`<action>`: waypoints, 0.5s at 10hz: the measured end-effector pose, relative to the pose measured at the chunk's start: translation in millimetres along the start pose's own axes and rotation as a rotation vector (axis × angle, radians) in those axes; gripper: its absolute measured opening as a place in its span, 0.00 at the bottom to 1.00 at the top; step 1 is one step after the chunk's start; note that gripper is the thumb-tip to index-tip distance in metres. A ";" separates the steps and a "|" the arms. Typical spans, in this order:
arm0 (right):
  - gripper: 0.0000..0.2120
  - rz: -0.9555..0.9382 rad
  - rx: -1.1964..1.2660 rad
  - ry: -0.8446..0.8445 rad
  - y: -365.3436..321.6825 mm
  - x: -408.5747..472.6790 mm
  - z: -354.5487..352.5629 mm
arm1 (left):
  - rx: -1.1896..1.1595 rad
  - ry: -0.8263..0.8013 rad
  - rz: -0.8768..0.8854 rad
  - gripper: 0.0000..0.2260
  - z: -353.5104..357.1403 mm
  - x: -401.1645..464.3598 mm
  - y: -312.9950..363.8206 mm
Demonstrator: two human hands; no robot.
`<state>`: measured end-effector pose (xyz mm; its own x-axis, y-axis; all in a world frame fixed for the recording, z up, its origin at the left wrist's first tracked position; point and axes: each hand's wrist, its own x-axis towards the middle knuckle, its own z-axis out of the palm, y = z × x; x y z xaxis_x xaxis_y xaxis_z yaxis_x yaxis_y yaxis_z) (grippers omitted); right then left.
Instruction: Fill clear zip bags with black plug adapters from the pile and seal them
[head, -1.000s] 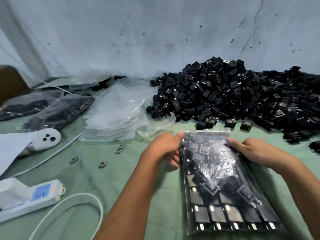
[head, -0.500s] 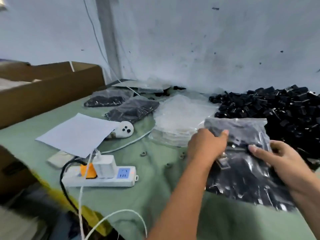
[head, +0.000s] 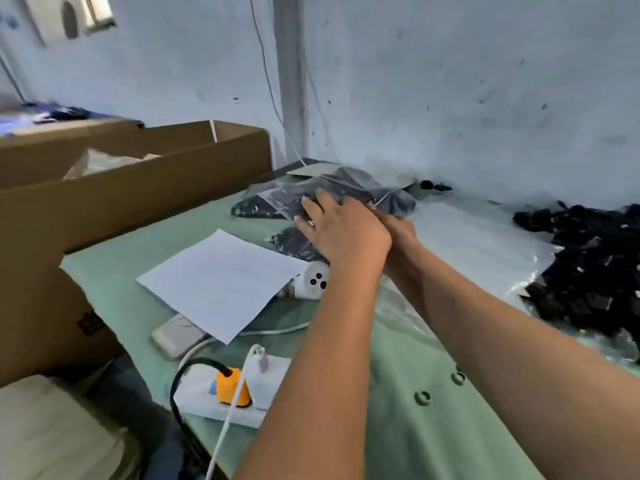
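Our left grip (head: 341, 230) lies spread flat on the filled bag (head: 332, 194); we cannot tell our right grip (head: 401, 233), hidden just behind it.

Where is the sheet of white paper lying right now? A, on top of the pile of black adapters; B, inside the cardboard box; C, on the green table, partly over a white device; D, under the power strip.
C: the white paper lies flat on the green table, its right corner covering part of the white device, apart from the power strip.

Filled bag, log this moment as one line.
step: stacking | filled bag on bagged stack, far left | left hand flat on bag | right hand mostly hidden | pile right
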<state>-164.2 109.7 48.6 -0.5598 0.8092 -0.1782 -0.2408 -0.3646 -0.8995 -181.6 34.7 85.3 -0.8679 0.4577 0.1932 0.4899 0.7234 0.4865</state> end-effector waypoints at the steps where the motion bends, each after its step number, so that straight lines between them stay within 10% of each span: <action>1: 0.16 0.115 -0.164 -0.109 7.4 33.3 23.2 | -0.033 -0.128 -0.135 0.27 21.6 33.1 -17.4; 5: 0.07 0.122 0.085 -0.067 11.4 8.7 -48.6 | 0.058 -0.217 -0.121 0.32 72.0 18.5 -17.8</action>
